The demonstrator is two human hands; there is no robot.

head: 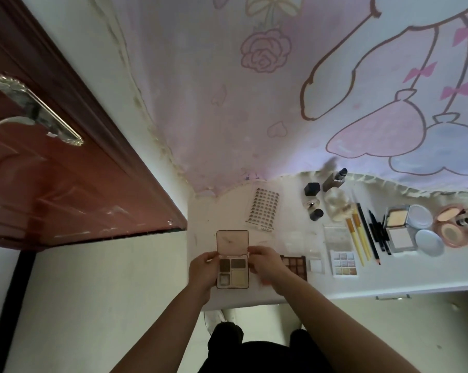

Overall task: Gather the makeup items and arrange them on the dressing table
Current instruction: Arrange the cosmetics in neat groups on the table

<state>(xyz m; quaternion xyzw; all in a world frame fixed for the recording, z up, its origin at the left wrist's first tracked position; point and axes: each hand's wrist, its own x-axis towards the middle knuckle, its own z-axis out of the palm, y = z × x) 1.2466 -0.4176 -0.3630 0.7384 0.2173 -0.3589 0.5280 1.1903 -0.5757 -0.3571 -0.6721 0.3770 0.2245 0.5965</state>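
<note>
- four-pan eyeshadow palette (233,270) is at the left front end of the dressing table (415,275), lid (232,242) swung open and standing up, pans facing the camera.
- left hand (202,273) grips the palette's left edge, fingers curled round it near the hinge. right hand (265,265) pinches the right edge by the hinge; it's a bit blurred, so exact finger placement is unclear.
- can't tell if the base is resting on the table or held just above it.
- step in hand, my read: setting this palette into the row, open like the others.
- to do it well: keep the base level with both hands, set it flat, and square it up with the dark eyeshadow palette (294,265) just beside it on the right.
- leave a gap so the right hand doesn't knock the dark palette when letting go.
- keep fingertips off the pans and the inside of the lid.
- it sits near the front edge, so nudge it further in before releasing.
- rest of the row looks laid out: sticker sheet (263,208) behind, white palette (343,262), yellow pencils (358,238) and silver compact (398,227) well to the right.
</note>
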